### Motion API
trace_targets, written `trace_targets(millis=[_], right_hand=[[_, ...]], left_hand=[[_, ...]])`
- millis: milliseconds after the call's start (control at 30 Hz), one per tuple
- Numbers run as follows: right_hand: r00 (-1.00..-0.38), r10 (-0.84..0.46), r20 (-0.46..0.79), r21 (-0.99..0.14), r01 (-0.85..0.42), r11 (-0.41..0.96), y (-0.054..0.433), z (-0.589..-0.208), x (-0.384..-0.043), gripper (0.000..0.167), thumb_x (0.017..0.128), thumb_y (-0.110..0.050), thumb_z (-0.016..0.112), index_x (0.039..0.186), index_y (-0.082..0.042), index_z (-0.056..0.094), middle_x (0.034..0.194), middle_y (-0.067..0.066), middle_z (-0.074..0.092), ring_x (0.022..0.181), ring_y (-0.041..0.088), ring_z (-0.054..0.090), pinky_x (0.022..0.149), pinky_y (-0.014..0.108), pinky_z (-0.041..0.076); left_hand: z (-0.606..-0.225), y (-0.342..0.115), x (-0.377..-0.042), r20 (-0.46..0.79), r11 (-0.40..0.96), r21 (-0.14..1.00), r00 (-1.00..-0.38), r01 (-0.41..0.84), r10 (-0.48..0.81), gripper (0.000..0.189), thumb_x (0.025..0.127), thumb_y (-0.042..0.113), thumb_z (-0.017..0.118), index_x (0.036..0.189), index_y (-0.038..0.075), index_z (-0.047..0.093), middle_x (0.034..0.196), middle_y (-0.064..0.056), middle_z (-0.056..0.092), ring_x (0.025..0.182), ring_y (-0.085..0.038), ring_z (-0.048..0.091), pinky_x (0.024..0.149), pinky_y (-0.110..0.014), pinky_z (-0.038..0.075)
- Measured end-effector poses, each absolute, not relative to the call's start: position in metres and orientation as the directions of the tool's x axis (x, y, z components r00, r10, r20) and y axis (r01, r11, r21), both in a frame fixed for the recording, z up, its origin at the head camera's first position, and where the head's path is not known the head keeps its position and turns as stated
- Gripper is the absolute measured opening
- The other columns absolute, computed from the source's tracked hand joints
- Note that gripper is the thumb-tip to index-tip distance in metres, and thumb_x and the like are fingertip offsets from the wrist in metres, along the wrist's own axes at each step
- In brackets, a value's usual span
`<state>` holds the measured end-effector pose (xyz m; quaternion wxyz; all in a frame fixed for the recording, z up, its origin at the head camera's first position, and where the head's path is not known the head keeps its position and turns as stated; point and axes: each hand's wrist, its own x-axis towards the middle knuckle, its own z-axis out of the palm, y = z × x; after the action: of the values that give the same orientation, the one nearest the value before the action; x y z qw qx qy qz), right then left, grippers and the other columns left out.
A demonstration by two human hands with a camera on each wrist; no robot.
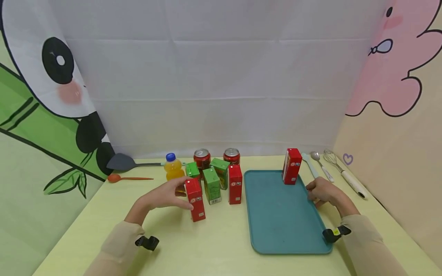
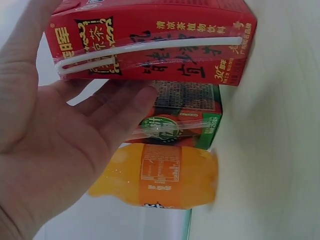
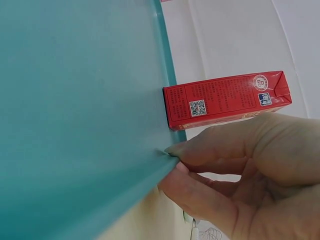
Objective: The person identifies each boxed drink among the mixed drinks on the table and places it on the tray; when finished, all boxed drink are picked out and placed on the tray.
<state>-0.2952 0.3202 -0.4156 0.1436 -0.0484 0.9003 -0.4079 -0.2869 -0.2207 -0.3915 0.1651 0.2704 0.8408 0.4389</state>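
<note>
My left hand [image 1: 164, 195] holds a red drink carton [image 1: 196, 201] upright by its sides, thumb on the near side and fingers behind. A white straw [image 2: 150, 50] is stuck to that carton's face in the left wrist view. Just beyond the hand stand an orange juice bottle [image 1: 173, 167] with a blue cap and green drink cartons [image 1: 212, 186]. At the right, my right hand [image 1: 324, 191] pinches the rim of a teal tray [image 1: 286, 222] between thumb and fingers. A second red carton [image 3: 225, 100] stands at the tray's far right corner.
Another red carton [image 1: 235, 184] stands left of the tray, with two soda cans [image 1: 231, 155] behind. A spatula [image 1: 124, 162] and an orange spoon [image 1: 115, 178] lie at the far left. A whisk [image 1: 348, 178] and a metal spoon [image 1: 321, 165] lie right of the tray.
</note>
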Motion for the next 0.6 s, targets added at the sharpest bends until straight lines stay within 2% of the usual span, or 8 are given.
trace_targets(millis=[267, 433, 600], right_hand=[[-0.953, -0.215, -0.215, -0.748, 0.02, 0.663, 0.3216, -0.4167, -0.2964, 0.051, 0.085, 0.008, 0.06, 0.13, 0.026, 0.046, 0.11, 0.027, 0.059, 0.084, 0.024, 0.057, 0.068, 0.044, 0.061], [-0.952, -0.22, -0.215, -0.752, 0.018, 0.659, 0.3205, -0.4162, -0.296, 0.051, 0.086, 0.007, 0.06, 0.13, 0.026, 0.045, 0.109, 0.026, 0.059, 0.081, 0.023, 0.056, 0.068, 0.045, 0.061], [-0.948, -0.232, -0.217, -0.755, 0.013, 0.656, 0.3229, -0.4191, -0.297, 0.052, 0.086, 0.006, 0.059, 0.132, 0.026, 0.044, 0.111, 0.027, 0.058, 0.081, 0.023, 0.056, 0.07, 0.044, 0.061]], left_hand=[[-0.3999, -0.2187, -0.2893, -0.032, 0.467, 0.835, -0.822, 0.29, 0.568, 0.069, 0.082, 0.028, 0.084, 0.139, 0.007, 0.051, 0.122, -0.005, 0.064, 0.113, -0.027, 0.062, 0.095, -0.04, 0.053], [-0.4003, -0.2177, -0.2877, -0.028, 0.467, 0.84, -0.836, 0.278, 0.548, 0.063, 0.081, 0.027, 0.085, 0.133, 0.008, 0.056, 0.115, -0.005, 0.067, 0.107, -0.026, 0.064, 0.09, -0.038, 0.055], [-0.4016, -0.217, -0.2888, -0.033, 0.447, 0.852, -0.826, 0.271, 0.563, 0.057, 0.084, 0.026, 0.083, 0.132, 0.007, 0.058, 0.118, -0.005, 0.068, 0.11, -0.026, 0.064, 0.093, -0.039, 0.054]])
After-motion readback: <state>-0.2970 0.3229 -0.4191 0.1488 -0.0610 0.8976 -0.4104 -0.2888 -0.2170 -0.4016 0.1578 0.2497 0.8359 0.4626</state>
